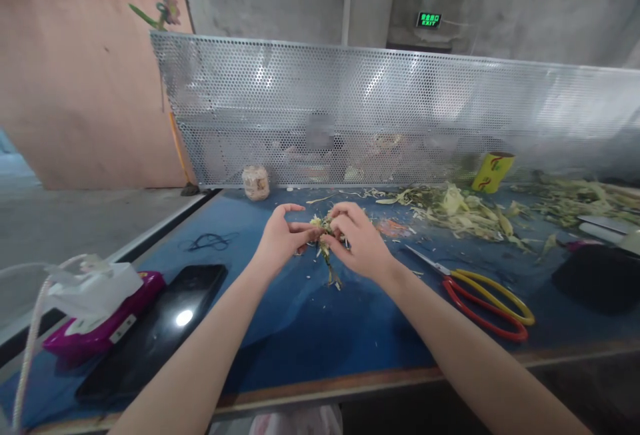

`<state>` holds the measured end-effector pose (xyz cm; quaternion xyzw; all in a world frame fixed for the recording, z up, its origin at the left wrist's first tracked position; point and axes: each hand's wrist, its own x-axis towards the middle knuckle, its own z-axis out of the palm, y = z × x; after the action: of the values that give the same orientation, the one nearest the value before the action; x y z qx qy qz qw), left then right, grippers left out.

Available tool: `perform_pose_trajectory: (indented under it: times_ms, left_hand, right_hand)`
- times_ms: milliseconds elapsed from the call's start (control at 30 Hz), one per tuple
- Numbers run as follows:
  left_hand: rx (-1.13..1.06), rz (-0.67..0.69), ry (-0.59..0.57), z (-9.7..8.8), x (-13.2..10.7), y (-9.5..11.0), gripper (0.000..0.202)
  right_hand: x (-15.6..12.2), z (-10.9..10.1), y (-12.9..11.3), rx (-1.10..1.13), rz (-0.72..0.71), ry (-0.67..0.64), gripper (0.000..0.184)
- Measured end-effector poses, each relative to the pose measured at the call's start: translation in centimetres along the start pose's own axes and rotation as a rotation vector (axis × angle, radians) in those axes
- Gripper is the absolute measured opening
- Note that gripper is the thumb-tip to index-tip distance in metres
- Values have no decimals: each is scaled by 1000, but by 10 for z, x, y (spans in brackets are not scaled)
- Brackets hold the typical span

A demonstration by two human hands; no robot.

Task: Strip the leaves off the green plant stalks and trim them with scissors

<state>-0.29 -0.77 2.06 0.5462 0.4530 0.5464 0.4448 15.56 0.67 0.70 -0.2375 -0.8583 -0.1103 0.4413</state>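
we saw a small ragged bundle of dry plant strips (327,258) between the two hands, just above the middle of the blue tabletop (300,335). its long axis ran from the fingertips down toward us, the loose tail leaning slightly right. the left hand (283,235) pinched it from the left, one finger raised clear; the right hand (360,242) gripped it from the right with curled fingers and thumb. neither hand was nearer, since both touched its upper end. to the right lay long-handled scissors (470,298), blades toward the right hand, and beyond them a pile of dry husks (455,212) near a yellow canister (493,173). to the left we had a dark cord (213,240), a black tablet (165,328) and a magenta box (107,332); a perforated metal screen (280,95) closed the back.
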Motion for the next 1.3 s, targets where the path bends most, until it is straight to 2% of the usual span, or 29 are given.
perform_pose_trajectory:
  times_ms: [67,100,267,433,600,667,800,867,1000,1100,1200,1300]
  left_hand:
    - [13,18,11,-2,1,-2,51]
    - [13,26,14,-3,2,-4,51]
    - [42,59,56,-4,2,-5,51]
    - [77,58,96,-1,1,-4,48]
    - [82,83,83,-2,0,-3,47]
    - [78,102,71,-2,0,-3,47]
    - [86,158,50,-4,2,-4,48]
    - [99,171,52,-4,2,-5,48]
    - [110,167,49,-3,2,-3,47]
    - [90,179,39,-4,3,-3,49]
    - [55,175,33,-5,4,-2,51]
    - [37,135,24,-5,4,-1,52]
  right_hand:
    - [-2,-1,0,-37,-22,73,7]
    - [-3,-1,-1,-71,-54,64,5]
    - [-7,8,-7,-259,-232,-109,17]
    - [-9,12,-8,-375,-221,-157,19]
    - [-8,15,-9,-347,-237,-89,18]
    - [-6,15,-10,-218,-132,-22,15]
    - [0,11,-3,129,241,134,8]
    - [2,10,3,283,372,173,8]
    - [3,12,10,569,568,116,10]
    - [3,13,10,671,628,69,14]
    - [2,10,10,574,490,71,11]
    - [0,5,11,298,151,-16,27]
